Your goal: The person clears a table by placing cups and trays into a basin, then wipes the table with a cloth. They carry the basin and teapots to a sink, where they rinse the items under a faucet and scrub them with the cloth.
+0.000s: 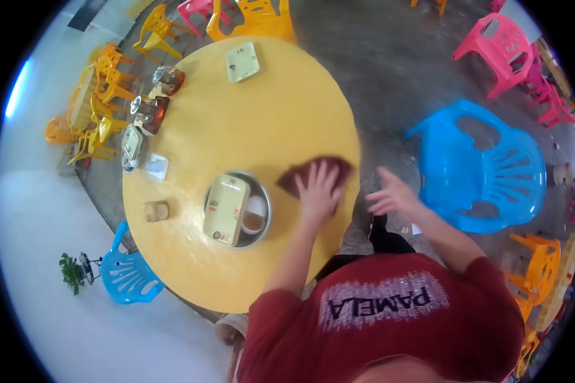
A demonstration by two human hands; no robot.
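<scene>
My left hand [317, 188] lies flat with spread fingers on a dark red cloth [294, 179], near the right edge of the round yellow table [287, 102]. The cloth is slightly blurred and fanned out under the palm. Off the table's edge, my right hand [393, 195] hangs in the air, its fingers apart and nothing in them. Left of the cloth stands a round metal basin [266, 233]. A pale rectangular tray [225, 207] rests across the basin, beside a white bowl or cup [255, 207] inside it.
Another pale tray [243, 62] lies at the table's far side. Glass pots of reddish liquid [150, 112] stand along the left edge, near a small beige container [156, 211]. A blue chair [453, 172] is at right; a second blue chair [129, 274] is at lower left.
</scene>
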